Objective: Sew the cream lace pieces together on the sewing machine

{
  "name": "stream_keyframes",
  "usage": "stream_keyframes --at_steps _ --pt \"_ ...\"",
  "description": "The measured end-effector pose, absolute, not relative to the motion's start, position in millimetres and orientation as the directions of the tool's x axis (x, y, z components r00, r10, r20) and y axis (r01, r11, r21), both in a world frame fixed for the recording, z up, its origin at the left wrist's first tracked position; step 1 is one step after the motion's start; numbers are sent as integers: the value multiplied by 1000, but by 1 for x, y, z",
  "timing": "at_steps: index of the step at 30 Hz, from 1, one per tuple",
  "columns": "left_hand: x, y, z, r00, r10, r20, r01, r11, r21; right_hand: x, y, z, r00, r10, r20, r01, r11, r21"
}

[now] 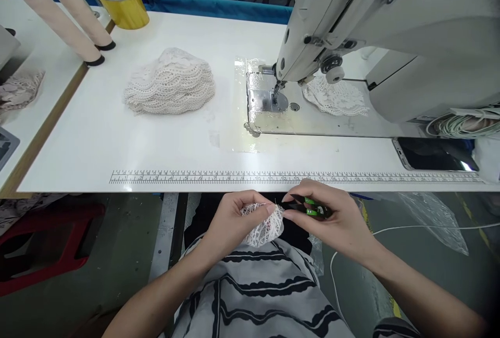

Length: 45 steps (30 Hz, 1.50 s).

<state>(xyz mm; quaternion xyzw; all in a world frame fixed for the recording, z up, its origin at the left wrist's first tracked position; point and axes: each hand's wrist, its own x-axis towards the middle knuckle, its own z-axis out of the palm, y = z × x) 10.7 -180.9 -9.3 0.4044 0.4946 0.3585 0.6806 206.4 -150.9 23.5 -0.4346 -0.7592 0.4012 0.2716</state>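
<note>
Just off the table's front edge, my left hand (244,218) pinches a piece of white lace (267,229) above my lap. My right hand (328,215) is closed round black and green thread snips (310,207), their tips pointing left at the upper edge of the lace. A pile of white lace pieces (172,83) lies on the table beyond my left hand. More white lace (334,96) rests on the sewing machine bed, right of the needle. The sewing machine (308,30) stands at the back right, its presser foot (276,96) over the metal plate.
A printed ruler (253,177) runs along the front edge of the white table (187,142). A phone (435,154) and a coiled cable (469,124) lie at right. Yellow tape (124,7) and two thread cones (60,23) stand back left. A red stool (74,244) is below.
</note>
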Motion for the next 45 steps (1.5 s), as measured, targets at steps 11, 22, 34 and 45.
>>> stream_keyframes --at_steps 11,22,34,45 --pt "13 -182 -11 263 890 -372 -42 395 918 205 -152 2 -519 815 258 356 481 -801" --pt "16 -184 -6 329 888 -321 -91 368 925 202 -147 7 -566 713 415 391 675 -626" --pt "23 -181 -4 522 783 -338 19 385 923 209 -137 16 -338 799 497 444 601 -665" --pt "12 -175 -1 449 827 -338 75 343 936 219 -148 26 -654 756 -27 383 300 -873"
